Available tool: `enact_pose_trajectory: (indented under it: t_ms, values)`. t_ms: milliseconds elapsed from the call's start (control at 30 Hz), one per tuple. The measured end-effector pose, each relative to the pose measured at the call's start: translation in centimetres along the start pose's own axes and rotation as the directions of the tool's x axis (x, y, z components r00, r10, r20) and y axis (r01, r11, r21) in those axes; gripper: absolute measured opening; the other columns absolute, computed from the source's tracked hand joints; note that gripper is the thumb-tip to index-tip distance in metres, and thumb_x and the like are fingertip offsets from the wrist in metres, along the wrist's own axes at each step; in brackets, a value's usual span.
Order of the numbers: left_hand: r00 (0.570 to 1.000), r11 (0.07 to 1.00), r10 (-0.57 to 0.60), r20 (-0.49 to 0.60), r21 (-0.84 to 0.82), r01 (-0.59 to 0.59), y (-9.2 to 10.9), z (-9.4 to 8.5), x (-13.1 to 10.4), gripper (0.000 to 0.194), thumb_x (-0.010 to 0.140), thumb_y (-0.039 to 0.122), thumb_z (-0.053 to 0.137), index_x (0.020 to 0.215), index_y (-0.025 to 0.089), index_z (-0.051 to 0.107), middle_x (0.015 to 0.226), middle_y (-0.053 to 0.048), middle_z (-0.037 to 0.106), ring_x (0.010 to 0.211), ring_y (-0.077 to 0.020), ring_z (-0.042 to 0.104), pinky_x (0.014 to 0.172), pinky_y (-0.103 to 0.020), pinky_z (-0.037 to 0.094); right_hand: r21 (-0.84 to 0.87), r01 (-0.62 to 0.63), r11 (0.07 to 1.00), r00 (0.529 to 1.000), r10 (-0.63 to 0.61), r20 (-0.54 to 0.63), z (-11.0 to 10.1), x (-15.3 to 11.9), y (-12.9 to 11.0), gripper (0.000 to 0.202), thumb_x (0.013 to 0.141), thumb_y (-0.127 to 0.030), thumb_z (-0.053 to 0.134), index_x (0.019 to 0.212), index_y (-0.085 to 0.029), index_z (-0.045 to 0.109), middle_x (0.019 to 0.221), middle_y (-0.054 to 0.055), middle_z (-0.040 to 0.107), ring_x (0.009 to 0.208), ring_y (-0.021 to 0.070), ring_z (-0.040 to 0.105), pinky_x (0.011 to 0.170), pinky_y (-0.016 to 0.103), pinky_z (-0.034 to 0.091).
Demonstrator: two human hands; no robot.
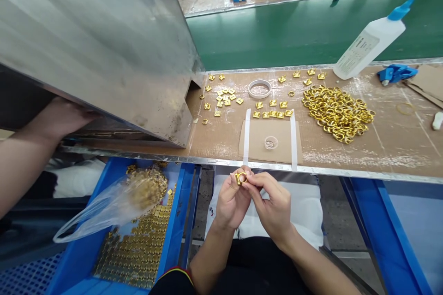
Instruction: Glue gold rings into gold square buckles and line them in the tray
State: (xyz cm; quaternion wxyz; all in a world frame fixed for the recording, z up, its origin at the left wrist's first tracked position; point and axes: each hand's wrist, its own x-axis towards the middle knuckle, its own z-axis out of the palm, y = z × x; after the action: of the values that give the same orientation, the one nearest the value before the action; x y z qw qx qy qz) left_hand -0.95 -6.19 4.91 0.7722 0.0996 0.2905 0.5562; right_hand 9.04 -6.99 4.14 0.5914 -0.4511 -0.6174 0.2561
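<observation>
A gold ring (238, 178) with a flat square top is pinched between both hands, just in front of the bench edge. My left hand (228, 203) grips it from the left, its fingers closed. From the other side, my right hand (272, 203) holds the ring's band between thumb and fingers. Beyond the hands, a small clear cup (271, 143) sits on a cardboard pad (256, 147) that two white tape strips hold down. Several gold square pieces (273, 114) lie along the pad's far edge.
A pile of gold rings (337, 110) lies to the right, near a tilted white squeeze bottle (370, 46). A metal housing (138, 32) blocks the left. Below it, a blue drawer (176, 221) holds gold pieces and a plastic bag (100, 207). Another person's arm (34, 138) reaches in left.
</observation>
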Motion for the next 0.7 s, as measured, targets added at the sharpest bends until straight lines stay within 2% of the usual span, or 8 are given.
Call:
enact_pose_trajectory:
  t_ms: [267,500,600,700]
  values:
    - [0.999,0.999,-0.044,-0.018,-0.018,0.044,-0.6,-0.1,0.3,0.035,0.076,0.040,0.087,0.072,0.015,0.063,0.087,-0.001,0.051,0.076,-0.0111,0.051,0.079,-0.023,0.050,-0.005,-0.062,0.998,0.998,0.062,0.021,-0.2,-0.4,0.7,0.013,0.094,-0.009,0.065,0.089,-0.021,0.065,0.079,0.001,0.067,0.069,0.0133,0.065,0.062,0.023,0.055]
    - [0.999,0.999,-0.035,-0.021,-0.026,0.034,-0.5,-0.7,0.1,0.034,0.076,0.038,0.088,0.070,0.016,0.062,0.087,-0.001,0.050,0.077,-0.0115,0.050,0.076,-0.022,0.049,0.001,-0.047,0.999,0.999,0.047,0.015,0.0,-0.3,0.5,0.013,0.095,-0.012,0.065,0.086,-0.021,0.066,0.074,0.000,0.067,0.066,0.0133,0.065,0.060,0.022,0.054]
    - [1.000,1.000,-0.014,0.012,0.020,0.013,-0.2,-1.1,0.0,0.037,0.078,0.043,0.085,0.070,0.016,0.061,0.088,-0.001,0.049,0.078,-0.0119,0.048,0.077,-0.022,0.048,0.068,-0.095,0.993,0.995,0.093,0.035,-0.1,-0.1,0.3,0.008,0.094,-0.015,0.068,0.089,-0.021,0.070,0.077,0.001,0.071,0.067,0.0145,0.068,0.062,0.024,0.057]
    - [0.995,0.995,0.025,0.092,0.097,-0.034,0.1,-1.4,-0.1,0.043,0.080,0.049,0.082,0.068,0.016,0.057,0.088,-0.001,0.046,0.077,-0.0131,0.046,0.078,-0.025,0.048,0.151,-0.183,0.971,0.980,0.169,0.102,-0.6,0.3,-0.2,0.006,0.094,-0.019,0.070,0.096,-0.022,0.075,0.082,0.003,0.075,0.071,0.0157,0.070,0.064,0.025,0.059]
